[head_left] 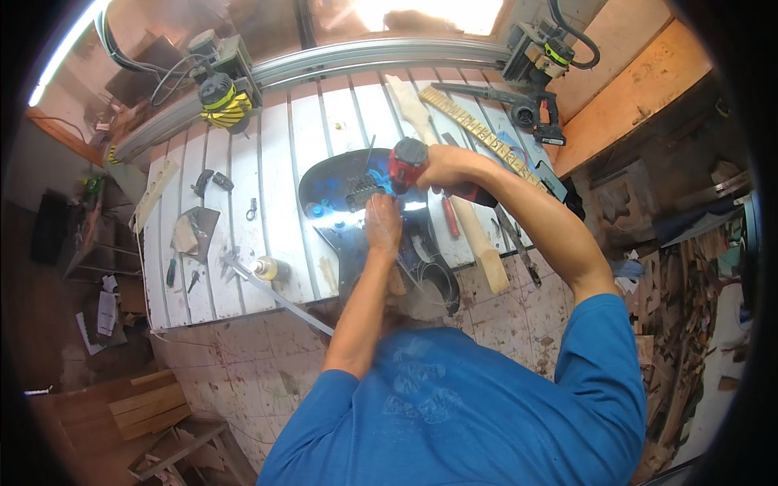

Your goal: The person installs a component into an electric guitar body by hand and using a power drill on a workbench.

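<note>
A dark blue glossy electric guitar body (322, 180) lies on the slatted white worktable (275, 186) in front of me. My right hand (446, 166) grips a red and black cordless drill (408, 159) above the body, its front end close to my left hand. My left hand (383, 223) rests on the body beside the metal bridge (365, 197), fingers pressed together; what they hold, if anything, is too small to make out. Thin loose strings (421, 279) curl over the body's near edge. The drill's tip is hidden by my hands.
Right of the body lie a wooden guitar neck (480, 243), a red-handled tool (450, 219) and a cordless blower (535, 113). A small bottle (267, 268), a metal straightedge (279, 298) and a green screwdriver (171, 273) are on the left. A router on a rail (223, 101) stands behind.
</note>
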`<state>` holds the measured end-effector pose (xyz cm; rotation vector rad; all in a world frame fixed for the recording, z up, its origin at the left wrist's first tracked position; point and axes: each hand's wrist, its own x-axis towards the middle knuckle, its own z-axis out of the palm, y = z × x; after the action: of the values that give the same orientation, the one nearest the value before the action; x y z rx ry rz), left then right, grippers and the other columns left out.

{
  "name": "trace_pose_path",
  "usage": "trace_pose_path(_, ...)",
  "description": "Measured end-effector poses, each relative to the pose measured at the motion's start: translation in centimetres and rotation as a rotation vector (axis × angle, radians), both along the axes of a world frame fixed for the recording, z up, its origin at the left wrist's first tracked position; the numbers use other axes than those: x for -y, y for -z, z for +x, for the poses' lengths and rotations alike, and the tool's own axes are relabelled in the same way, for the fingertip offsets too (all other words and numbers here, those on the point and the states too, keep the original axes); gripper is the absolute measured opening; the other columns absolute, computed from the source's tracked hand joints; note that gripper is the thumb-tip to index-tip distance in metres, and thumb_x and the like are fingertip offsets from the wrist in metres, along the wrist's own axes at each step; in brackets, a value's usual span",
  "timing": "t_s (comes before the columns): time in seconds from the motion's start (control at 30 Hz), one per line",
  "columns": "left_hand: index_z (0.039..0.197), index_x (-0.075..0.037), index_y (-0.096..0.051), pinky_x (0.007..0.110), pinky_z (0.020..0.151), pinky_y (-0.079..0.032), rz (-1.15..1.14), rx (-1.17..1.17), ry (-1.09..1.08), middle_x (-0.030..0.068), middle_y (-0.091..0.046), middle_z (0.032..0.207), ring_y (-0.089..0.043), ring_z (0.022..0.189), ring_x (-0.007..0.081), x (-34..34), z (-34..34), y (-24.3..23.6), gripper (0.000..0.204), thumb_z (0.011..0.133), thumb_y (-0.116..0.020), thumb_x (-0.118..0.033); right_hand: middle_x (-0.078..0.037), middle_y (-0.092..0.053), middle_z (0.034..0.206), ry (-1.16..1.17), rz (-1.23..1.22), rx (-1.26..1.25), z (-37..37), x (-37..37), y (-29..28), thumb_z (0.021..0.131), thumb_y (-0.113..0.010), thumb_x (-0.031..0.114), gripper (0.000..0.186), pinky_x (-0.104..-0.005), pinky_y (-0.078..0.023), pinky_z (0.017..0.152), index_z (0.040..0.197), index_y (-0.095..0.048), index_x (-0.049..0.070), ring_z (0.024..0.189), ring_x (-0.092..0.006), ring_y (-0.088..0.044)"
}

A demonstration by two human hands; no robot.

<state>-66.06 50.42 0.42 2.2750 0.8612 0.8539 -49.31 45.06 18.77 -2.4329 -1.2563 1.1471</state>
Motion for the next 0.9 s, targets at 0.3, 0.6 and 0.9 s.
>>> trace_pose_path(0.3,0.100,0.000,-0.075,0.049,0.088,-0.052,0.008,-0.091,0.022,0.0189,-0.065,0.098,-0.064,0.097,0.0385,-0.4,0.6,0.3,0.016,0.088,-0.073,-0.011,-0.011,-0.071,0.073,0.005,-0.003,0.020,-0.7,0.1,-1.1,0.075,-0.076,0.018,0.028,-0.0335,-0.056,0.056,0.091,-0.074,-0.005,0.059,-0.0201,-0.068)
trace_pose_path(0.6,0.096,0.000,-0.072,0.049,0.085,-0.052,0.006,-0.087,0.002,0.0184,-0.063,0.096,-0.063,0.095,0.0385,-0.1,0.9,0.6,0.015,0.089,-0.074,-0.013,-0.012,-0.073,0.074,-0.030,0.052,0.004,-1.1,0.6,-1.8,0.074,-0.079,0.021,0.030,-0.0333,-0.058,0.060,0.087,-0.075,-0.005,0.061,-0.0192,-0.070)
trace_pose_path(0.9,0.095,-0.001,-0.069,0.048,0.081,-0.052,0.025,0.093,0.160,0.0178,-0.063,0.090,-0.063,0.089,0.0385,1.6,-3.8,0.8,0.011,0.090,-0.072,-0.010,-0.008,-0.071,0.076,0.017,0.237,-0.008,-3.7,2.3,-8.3,0.074,-0.078,0.020,0.033,-0.0304,-0.055,0.058,0.099,-0.073,-0.002,0.060,-0.0134,-0.065)
